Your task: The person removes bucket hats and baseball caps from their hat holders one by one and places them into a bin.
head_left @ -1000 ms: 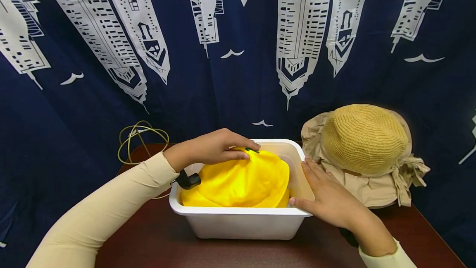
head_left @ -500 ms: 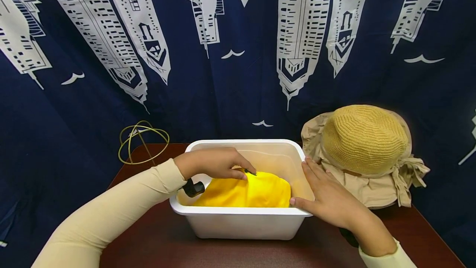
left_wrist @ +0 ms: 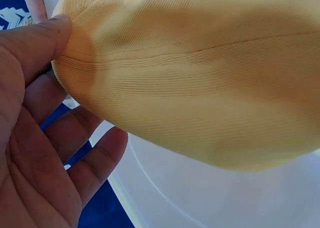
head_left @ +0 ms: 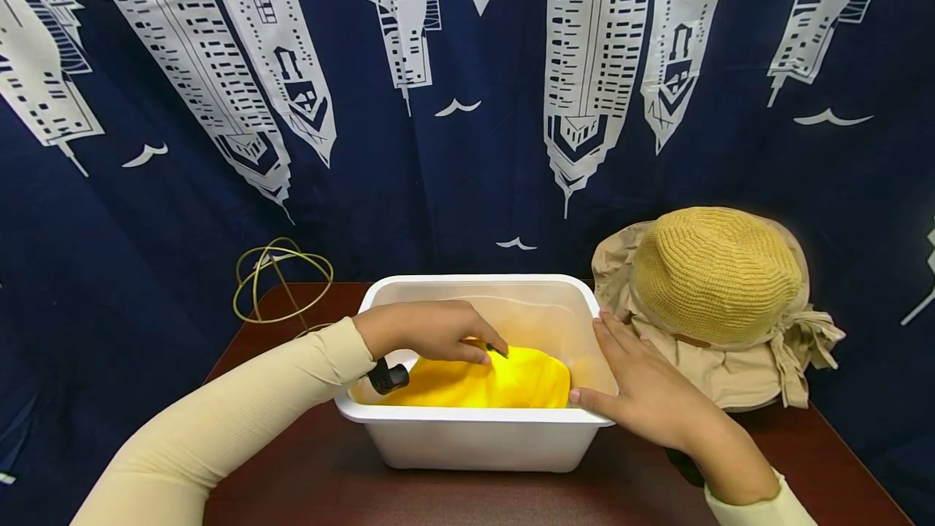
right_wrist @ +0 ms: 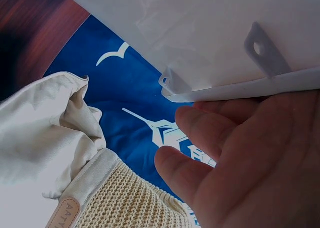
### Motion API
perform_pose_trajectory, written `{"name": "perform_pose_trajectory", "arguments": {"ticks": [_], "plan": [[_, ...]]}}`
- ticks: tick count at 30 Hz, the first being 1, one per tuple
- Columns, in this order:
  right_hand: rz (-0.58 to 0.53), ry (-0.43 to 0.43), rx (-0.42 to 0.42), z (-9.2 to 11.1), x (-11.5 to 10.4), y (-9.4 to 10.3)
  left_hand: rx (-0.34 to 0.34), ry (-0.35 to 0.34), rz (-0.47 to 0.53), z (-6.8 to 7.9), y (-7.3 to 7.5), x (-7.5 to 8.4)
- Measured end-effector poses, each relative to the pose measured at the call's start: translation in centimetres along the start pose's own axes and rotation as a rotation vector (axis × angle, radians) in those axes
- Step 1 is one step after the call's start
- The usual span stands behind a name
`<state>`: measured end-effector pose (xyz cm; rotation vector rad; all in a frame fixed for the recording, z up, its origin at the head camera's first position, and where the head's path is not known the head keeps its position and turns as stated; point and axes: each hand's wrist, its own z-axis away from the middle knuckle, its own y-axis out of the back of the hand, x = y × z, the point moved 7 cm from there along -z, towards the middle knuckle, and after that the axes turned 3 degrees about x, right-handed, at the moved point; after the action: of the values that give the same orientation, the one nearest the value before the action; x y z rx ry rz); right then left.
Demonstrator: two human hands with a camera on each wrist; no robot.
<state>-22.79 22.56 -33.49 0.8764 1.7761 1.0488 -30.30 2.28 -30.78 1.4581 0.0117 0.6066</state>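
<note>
A yellow cloth hat [head_left: 533, 377] sits low inside a white plastic tub [head_left: 475, 441], its lower part hidden behind the front wall. My left hand [head_left: 434, 331] reaches over the tub's left side and pinches the hat's top. In the left wrist view, the thumb and forefinger hold a fold of the stitched fabric [left_wrist: 200, 87], while the other fingers spread loosely below. My right hand [head_left: 650, 392] rests on the tub's right rim with fairly straight fingers, the thumb near the front corner. Seen from the right wrist, its fingers [right_wrist: 185, 173] lie along the tub's outer edge.
Right of the tub, a straw-coloured knit hat [head_left: 716, 274] sits on a beige cloth hat [head_left: 730, 372]. A looped yellow cord [head_left: 256, 299] is at the table's back left. A navy curtain [head_left: 467, 169] hangs behind the brown table [head_left: 292, 461].
My left hand has moved down into the tub with the yellow hat, which now sits lower and shows less above the rim. The right hand has stayed on the rim.
</note>
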Motion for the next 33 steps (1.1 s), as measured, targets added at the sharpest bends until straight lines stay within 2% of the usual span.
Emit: {"name": "perform_pose_trajectory", "arguments": {"ticks": [6, 12, 17, 22, 25, 28, 30, 33], "plan": [[-0.004, 0.004, 0.002, 0.0, -0.1, 0.0, 0.05, 0.0, -0.019, 0.4, 0.7, 0.3], [-0.004, -0.006, -0.013, -0.1, -0.1, 0.0, 0.141, 0.035, -0.083, 2.1, 2.5, 0.5], [-0.003, -0.004, -0.009, 0.0, -0.1, 0.0, 0.27, 0.092, -0.118, 5.1, 4.1, 0.3], [-0.014, -0.008, -0.009, 0.0, 0.0, -0.2, 0.482, 0.168, -0.1, 9.8, 4.8, 0.1], [-0.01, -0.008, -0.006, 0.0, 0.0, -0.2, 0.619, 0.219, -0.105, 12.7, 4.5, -0.2], [-0.01, -0.007, -0.001, 0.0, 0.0, -0.1, 0.739, 0.26, -0.133, 15.0, 3.6, -0.5], [-0.01, 0.0, 0.0, 0.0, 0.0, -0.1, 0.799, 0.298, -0.162, 16.1, 2.6, -0.9], [-0.014, 0.005, -0.004, 0.0, 0.0, -0.1, 0.851, 0.373, -0.192, 17.1, 0.8, -1.5]]}}
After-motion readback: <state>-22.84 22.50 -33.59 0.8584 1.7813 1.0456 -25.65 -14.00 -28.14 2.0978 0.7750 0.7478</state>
